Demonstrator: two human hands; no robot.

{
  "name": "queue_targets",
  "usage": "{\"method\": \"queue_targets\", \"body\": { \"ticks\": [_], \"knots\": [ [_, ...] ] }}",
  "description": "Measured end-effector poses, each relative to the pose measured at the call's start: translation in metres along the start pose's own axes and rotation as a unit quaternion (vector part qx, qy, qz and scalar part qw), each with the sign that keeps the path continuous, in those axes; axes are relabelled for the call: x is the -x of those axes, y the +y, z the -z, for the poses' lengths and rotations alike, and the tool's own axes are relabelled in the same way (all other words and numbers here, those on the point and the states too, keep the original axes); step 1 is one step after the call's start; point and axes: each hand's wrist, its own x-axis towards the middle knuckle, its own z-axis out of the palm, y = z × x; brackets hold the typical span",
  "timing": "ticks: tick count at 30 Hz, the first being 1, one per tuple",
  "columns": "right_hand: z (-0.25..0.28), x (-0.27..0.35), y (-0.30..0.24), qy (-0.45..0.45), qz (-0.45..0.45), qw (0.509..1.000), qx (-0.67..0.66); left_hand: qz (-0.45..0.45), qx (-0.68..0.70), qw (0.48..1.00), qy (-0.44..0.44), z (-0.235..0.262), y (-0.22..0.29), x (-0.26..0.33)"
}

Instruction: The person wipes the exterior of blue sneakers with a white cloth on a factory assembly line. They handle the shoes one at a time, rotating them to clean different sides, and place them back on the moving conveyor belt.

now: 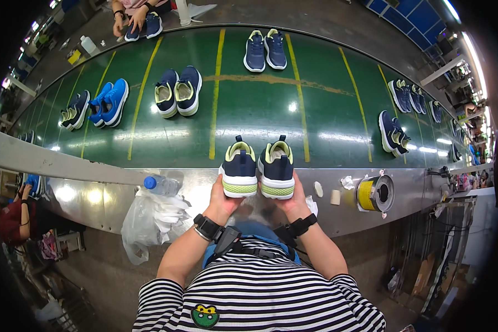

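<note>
My left hand (220,200) is closed around the sole and outer side of a navy sneaker (240,166) with a lime lining and a white-and-lime heel. A matching sneaker (276,166) is gripped the same way in my right hand (296,199). Both heels face me, side by side with a narrow gap between them. They are held over the metal ledge at the near edge of a green conveyor belt (254,116). Most of my fingers are hidden beneath and beside the soles.
On the belt stand navy pairs (177,91), a bright blue pair (109,104) and several more sneakers at right. The metal ledge (337,213) bears a bottle with a blue cap (161,184), a plastic bag (141,221) and an open can (375,192). Across the belt, another person's hands (135,19) touch sneakers.
</note>
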Motion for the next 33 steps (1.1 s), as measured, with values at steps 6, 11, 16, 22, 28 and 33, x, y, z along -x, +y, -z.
{"method": "queue_targets", "body": {
  "ticks": [6,11,16,22,28,33],
  "knots": [
    [0.016,0.015,0.005,-0.2,-0.003,0.979,-0.041,0.074,-0.017,0.972,-0.224,-0.001,-0.001,0.017],
    [-0.001,0.044,0.007,-0.194,0.07,0.973,0.1,0.104,-0.04,0.968,-0.227,0.01,-0.002,0.02],
    [0.013,0.04,0.005,-0.183,0.073,0.975,0.104,0.082,-0.133,0.964,-0.216,0.011,-0.004,0.023],
    [0.025,0.034,0.001,-0.167,0.031,0.981,0.097,0.06,-0.219,0.958,-0.172,-0.001,0.0,0.036],
    [0.015,0.043,-0.002,-0.105,0.037,0.972,0.206,0.15,-0.178,0.957,-0.172,0.017,0.012,0.028],
    [0.0,0.056,-0.005,-0.085,0.041,0.972,0.216,0.128,-0.287,0.944,-0.103,0.012,0.016,0.027]
  ]
}}
